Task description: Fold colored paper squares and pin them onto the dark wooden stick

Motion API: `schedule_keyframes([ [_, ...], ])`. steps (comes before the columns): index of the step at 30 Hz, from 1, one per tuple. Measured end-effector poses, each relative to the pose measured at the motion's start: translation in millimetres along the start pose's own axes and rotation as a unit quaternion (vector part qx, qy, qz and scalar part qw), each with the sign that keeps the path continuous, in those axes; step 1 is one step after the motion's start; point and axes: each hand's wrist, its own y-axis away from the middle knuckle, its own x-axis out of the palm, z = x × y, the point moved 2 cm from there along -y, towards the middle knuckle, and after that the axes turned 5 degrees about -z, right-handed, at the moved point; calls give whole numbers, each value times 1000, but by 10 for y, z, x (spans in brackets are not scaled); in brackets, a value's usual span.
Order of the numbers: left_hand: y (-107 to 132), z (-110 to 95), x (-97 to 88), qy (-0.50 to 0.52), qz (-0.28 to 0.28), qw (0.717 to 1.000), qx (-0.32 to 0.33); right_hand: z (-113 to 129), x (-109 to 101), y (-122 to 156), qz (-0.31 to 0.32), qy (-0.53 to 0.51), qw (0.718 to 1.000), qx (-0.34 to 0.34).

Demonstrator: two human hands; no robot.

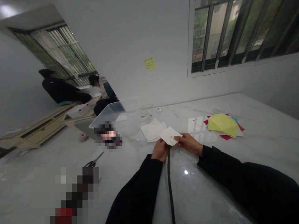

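Note:
Both my hands hold a small white folded paper (170,135) above the glossy white table (257,146). My left hand (160,150) grips its lower left corner with fingers closed. My right hand (189,143) pinches its right edge. A thin dark stick (170,183) runs down from under the paper toward me, between my dark sleeves. Just behind the held paper lies a small pile of white sheets (151,130).
A stack of coloured sheets, yellow on top (223,125), lies to the right. A clear plastic bin (119,119) stands to the left, scissors (93,161) nearer me. Two people sit by a wooden bench (46,124) at the far left. Barred windows line the wall.

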Motion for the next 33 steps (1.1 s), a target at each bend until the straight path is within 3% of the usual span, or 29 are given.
schedule_keyframes([
  [33,-34,75,-14,0,-22,1000,2,57,51,43,3,-9,1000,4],
])
